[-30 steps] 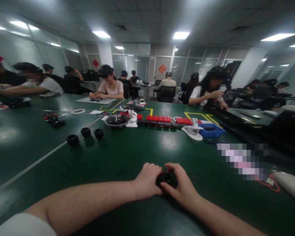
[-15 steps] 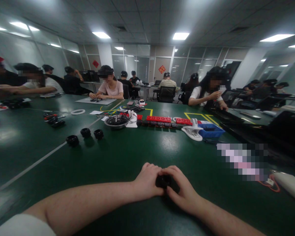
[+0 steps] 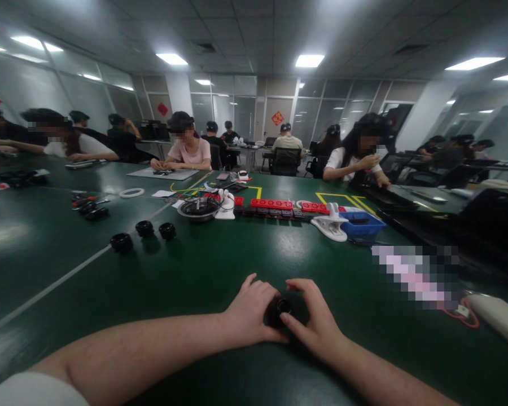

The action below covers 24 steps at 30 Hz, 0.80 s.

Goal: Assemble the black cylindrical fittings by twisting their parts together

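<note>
A small black round part (image 3: 284, 306) with a ring-shaped opening is between my two hands, low over the green table. My left hand (image 3: 254, 309) curls around its left side, the thumb stretched out below it. On the right, my right hand (image 3: 317, 316) has its thumb tip at the part's edge, while the index finger arches above, apart from it. The shadow between the palms hides exactly where the left fingers touch. Further left on the table stand three similar black round parts (image 3: 122, 242).
Across the table's middle lie a steel bowl (image 3: 198, 208), red strips (image 3: 271, 204), a white clamp-shaped object (image 3: 331, 224) and a blue bin (image 3: 362, 224). Pliers-like tools (image 3: 88, 206) and a white ring (image 3: 131, 193) are at left. A white case (image 3: 497, 318) lies right. Co-workers sit around.
Both hands have loosened and spread around the black round part. The right fingers have lifted away from it, and its ring-shaped top now shows more. The view has shifted slightly.
</note>
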Motion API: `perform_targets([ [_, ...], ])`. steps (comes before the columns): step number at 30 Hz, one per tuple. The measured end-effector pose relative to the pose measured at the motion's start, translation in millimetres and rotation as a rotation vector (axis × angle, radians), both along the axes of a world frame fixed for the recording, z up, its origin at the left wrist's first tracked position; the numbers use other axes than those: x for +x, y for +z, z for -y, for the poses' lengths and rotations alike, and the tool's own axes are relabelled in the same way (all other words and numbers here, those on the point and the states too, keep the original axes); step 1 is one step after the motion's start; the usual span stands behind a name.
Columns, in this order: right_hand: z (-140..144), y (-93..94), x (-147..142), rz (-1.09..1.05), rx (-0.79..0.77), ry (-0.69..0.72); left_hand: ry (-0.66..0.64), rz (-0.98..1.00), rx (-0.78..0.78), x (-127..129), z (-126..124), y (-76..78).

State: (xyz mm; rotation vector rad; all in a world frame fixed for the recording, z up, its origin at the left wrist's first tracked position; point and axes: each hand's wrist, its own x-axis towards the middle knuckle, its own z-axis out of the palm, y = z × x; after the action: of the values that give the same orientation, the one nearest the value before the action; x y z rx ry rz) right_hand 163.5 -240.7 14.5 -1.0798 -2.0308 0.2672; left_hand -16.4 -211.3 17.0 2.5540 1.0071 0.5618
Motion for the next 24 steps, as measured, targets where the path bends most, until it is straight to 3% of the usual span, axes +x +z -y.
perform_targets([
  [11, -1, -2.9, -3, -0.008, -0.094, 0.037, 0.032, -0.006, -0.024, 0, 0, 2.2],
  [20, 1, 3.4, -1, -0.027, -0.080, 0.297, 0.025, 0.019, -0.050, 0, -4, -6.7],
  [24, 2, 1.8, 1, 0.030, 0.012, 0.296, 0.026, 0.017, -0.038, 1, -5, -9.2],
])
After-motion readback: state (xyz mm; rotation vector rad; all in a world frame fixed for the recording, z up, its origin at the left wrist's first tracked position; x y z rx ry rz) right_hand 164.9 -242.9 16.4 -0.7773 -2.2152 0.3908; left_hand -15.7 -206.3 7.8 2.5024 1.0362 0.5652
